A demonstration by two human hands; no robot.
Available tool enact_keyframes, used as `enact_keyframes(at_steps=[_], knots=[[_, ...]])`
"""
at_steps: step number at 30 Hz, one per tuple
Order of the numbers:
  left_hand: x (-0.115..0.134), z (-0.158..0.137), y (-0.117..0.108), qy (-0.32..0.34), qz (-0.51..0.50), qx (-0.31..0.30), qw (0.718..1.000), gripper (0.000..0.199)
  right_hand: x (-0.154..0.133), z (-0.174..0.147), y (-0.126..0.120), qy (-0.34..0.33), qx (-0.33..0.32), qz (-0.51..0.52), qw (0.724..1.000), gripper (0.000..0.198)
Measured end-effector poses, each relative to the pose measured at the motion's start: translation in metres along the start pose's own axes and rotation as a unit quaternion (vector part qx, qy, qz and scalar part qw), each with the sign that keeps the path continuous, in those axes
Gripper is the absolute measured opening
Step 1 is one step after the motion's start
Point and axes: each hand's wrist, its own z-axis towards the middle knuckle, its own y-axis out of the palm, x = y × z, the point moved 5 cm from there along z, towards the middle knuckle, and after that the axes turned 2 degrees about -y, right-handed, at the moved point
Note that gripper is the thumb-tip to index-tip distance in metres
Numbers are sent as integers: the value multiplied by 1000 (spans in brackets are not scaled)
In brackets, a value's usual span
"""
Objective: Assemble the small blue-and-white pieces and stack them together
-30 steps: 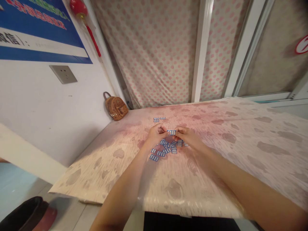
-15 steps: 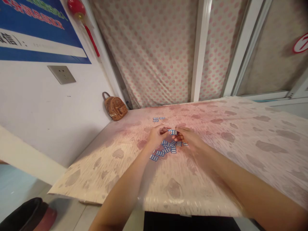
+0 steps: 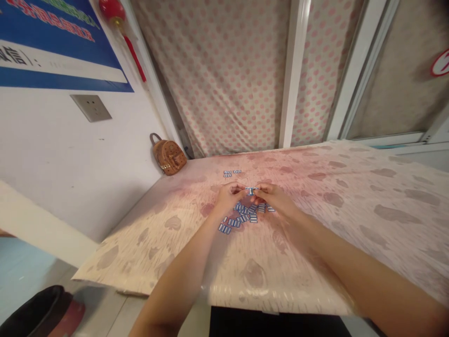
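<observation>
My left hand [image 3: 229,195] and my right hand [image 3: 272,196] meet above the table, each pinching one end of a small blue-and-white striped piece [image 3: 251,191]. What kind of piece it is, I cannot make out. Just below and nearer to me lies a loose heap of similar striped pieces [image 3: 243,217], some overlapping at odd angles. Beyond my hands, a few more striped pieces [image 3: 228,173] lie flat in a neat group, with another piece [image 3: 237,171] beside them on the right.
A patterned cloth [image 3: 254,274] covers the table. A small brown backpack-shaped bag [image 3: 169,157] stands at its far left corner against the wall. Behind hangs a dotted curtain [image 3: 224,84]. On the floor at lower left is a dark, open bin [image 3: 45,311].
My right fingers have closed in on the striped piece, covering more of its right end. The piece has turned slightly between my hands. The heap and the far group stay put.
</observation>
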Motion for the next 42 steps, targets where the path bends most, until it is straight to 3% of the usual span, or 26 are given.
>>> enact_keyframes(at_steps=[5, 7, 10, 15, 22, 27, 32, 42], knots=[[-8, 4, -35, -9, 107, 43, 993, 13, 1, 3, -10, -8, 54, -2, 999, 18], [-17, 3, -50, -51, 185, 49, 980, 10, 3, 4, -14, -6, 74, 6, 997, 14], [-30, -1, -59, -118, 259, 12, 958, 12, 4, 4, -16, -4, 76, 10, 997, 14], [-34, -3, -52, -142, 279, -15, 950, 15, 2, 3, -15, -10, 73, 3, 997, 16], [-26, -1, -48, -131, 257, 12, 957, 14, -1, 3, -15, 2, 88, -18, 996, 13], [-1, -1, -38, -31, 153, 24, 988, 2, 0, 3, -14, 4, 82, -49, 995, 15], [20, -3, -19, 53, 83, -1, 995, 13, 5, 5, -11, -1, 55, -55, 997, 18], [17, -6, -9, 51, 92, -12, 994, 16, 5, 2, -1, 4, -18, -25, 1000, 14]])
